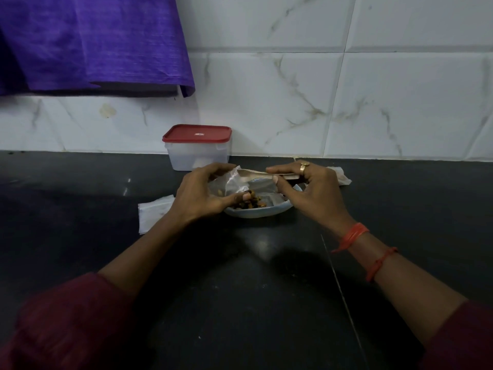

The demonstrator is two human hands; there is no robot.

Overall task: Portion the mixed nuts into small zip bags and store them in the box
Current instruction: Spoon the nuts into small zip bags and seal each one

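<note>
A small clear zip bag point(241, 182) hangs over a pale blue plate point(256, 211) of mixed nuts point(252, 202) on the black counter. My left hand point(202, 194) grips the bag's left side, fingers curled around the plastic just above the nuts. My right hand point(312, 193) pinches the bag's top edge between thumb and forefinger, stretching it sideways. A clear plastic box point(197, 153) with a red lid point(197, 133) stands shut against the wall, just behind my left hand.
Empty zip bags lie flat on the counter, one point(153, 213) left of the plate and another point(342, 177) behind my right hand. A purple cloth point(90, 44) hangs at top left over the marble-tiled wall point(320, 89).
</note>
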